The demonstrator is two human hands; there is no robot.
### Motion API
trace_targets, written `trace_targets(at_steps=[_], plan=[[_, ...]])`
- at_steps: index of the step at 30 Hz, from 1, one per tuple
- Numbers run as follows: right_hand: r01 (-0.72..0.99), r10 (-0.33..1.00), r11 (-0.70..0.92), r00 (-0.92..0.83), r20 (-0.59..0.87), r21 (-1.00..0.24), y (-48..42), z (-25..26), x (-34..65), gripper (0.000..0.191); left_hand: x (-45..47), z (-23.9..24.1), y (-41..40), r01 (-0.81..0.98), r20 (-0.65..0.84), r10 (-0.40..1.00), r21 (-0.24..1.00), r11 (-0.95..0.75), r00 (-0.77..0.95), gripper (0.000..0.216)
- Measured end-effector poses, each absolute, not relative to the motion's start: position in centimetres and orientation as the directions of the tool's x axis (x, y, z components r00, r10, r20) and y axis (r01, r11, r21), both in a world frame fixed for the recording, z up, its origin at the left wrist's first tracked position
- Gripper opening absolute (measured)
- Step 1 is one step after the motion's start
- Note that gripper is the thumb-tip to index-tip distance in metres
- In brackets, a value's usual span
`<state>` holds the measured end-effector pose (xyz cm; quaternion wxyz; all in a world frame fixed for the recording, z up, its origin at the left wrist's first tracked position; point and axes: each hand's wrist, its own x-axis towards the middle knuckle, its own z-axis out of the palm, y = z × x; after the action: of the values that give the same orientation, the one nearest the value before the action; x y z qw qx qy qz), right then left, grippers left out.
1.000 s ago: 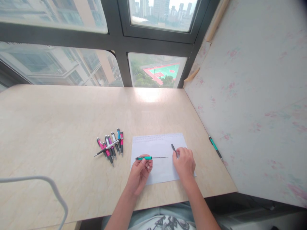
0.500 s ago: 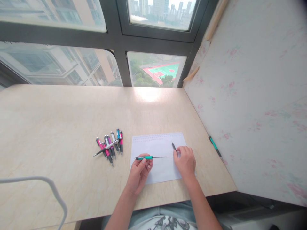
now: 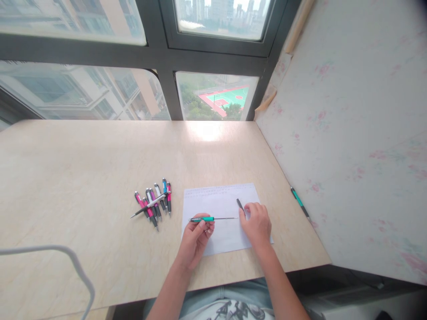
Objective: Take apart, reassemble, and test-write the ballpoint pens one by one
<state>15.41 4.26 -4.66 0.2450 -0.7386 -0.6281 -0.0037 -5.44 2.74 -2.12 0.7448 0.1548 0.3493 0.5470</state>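
Between the thumb and fingers of my left hand lies a green pen barrel, held level over the sheet of paper. A thin refill sticks out of its right end, bare, with the tip pointing toward my other hand. My right hand is closed on a dark pen grip section, which pokes out up and left from the fingers; its lower part is hidden. A gap separates this dark piece from the refill tip. Handwritten lines run along the paper's top edge.
Left of the paper lies a pile of pens in pink, purple, white and blue. Another green pen rests against the wall on the right. A grey cable curves over the desk's near left. Windows stand behind.
The dark grip section in my right hand has shifted slightly left, closer to the refill tip. My left hand keeps its hold on the green barrel, almost unmoved.
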Motion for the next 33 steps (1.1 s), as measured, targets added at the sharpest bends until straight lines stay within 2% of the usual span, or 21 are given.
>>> trace_targets(at_steps=[7, 15, 27, 30, 33], plan=[[0.914, 0.913, -0.088, 0.233, 0.335, -0.395, 4.3, -4.6, 15.5, 0.012, -5.4, -2.1, 2.7, -0.700, -0.344, 0.922, 0.615, 0.363, 0.176, 0.021], [0.919, 0.918, -0.137, 0.258, 0.300, -0.370, 4.2, -4.9, 15.7, 0.014, -5.6, -2.3, 2.8, -0.723, -0.339, 0.925, 0.595, 0.351, 0.170, 0.020], [0.907, 0.903, -0.119, 0.268, 0.336, -0.404, 4.1, -4.7, 15.6, 0.020, -5.3, -1.6, 2.6, -0.653, -0.326, 0.930, 0.670, 0.353, 0.168, 0.019], [0.864, 0.881, -0.084, 0.297, 0.368, -0.497, 3.9, -4.0, 15.6, 0.021, -5.3, -1.6, 2.7, -0.660, -0.324, 0.932, 0.667, 0.346, 0.161, 0.020], [0.694, 0.889, 0.030, 0.311, 0.337, -0.719, 3.1, -2.4, 15.5, 0.027, -5.3, -1.6, 2.7, -0.666, -0.321, 0.934, 0.665, 0.339, 0.156, 0.020]])
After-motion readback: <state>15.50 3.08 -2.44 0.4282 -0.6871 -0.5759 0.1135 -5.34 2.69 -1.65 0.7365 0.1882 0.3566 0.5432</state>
